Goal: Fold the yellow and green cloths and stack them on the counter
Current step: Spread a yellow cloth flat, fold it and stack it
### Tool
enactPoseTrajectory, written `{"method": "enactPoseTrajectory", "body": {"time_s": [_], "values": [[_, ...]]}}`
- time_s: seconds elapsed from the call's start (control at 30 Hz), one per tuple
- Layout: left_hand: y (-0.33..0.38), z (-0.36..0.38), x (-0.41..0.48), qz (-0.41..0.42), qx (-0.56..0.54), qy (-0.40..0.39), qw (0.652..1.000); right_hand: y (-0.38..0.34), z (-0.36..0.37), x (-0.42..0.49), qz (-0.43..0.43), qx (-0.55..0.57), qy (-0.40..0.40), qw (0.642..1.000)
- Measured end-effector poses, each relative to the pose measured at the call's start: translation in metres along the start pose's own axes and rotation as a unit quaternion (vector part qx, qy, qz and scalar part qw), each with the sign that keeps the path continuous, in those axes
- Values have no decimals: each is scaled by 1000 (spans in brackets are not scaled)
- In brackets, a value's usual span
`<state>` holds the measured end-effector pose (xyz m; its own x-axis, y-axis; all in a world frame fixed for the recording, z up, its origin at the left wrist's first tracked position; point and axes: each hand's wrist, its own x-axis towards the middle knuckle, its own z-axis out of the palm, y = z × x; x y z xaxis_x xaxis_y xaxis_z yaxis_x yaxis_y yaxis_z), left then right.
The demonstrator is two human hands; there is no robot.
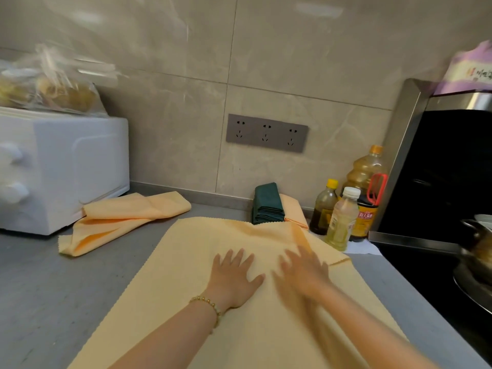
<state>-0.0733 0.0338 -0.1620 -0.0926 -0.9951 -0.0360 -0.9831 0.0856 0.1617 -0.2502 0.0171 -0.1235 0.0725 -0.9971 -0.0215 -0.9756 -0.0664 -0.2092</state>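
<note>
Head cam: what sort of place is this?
Likely a home kitchen: a grey counter under a tiled wall, cooking-oil and sauce bottles beside a black cooktop with a pan, plus a white countertop oven on the left.

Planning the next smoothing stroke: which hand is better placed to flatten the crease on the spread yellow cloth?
Probably the right hand: its fingertips lie just below the crease, while the left hand rests flat on the yellow cloth, farther off.
</note>
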Motion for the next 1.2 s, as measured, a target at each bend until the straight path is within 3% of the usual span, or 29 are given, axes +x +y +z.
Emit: {"method": "enactPoseTrajectory", "body": {"time_s": [0.07,0.27,0.43,0.63,0.73,0.93,1.2], "values": [[-1,-2,0,7,3,-1,1000,0,20,-15,9,1,-34,999],[-26,-21,-4,36,-28,11,999,4,25,-38,-4,28,19,999],[-22,-28,-48,8,22,120,993,17,10,-72,-54,43,-35,997],[-17,-13,-118,-47,5,-56,997,19,6,-145,-151,68,-80,983],[-28,-22,-134,-2,-40,-21,999,14,5,-178,-193,83,-73,975],[-12,-32,-201,198,-112,-44,973,12,3,-231,-276,30,-138,951],[-3,-33,-241,261,-7,-73,963,11,11,-264,-322,-111,-96,935]]}}
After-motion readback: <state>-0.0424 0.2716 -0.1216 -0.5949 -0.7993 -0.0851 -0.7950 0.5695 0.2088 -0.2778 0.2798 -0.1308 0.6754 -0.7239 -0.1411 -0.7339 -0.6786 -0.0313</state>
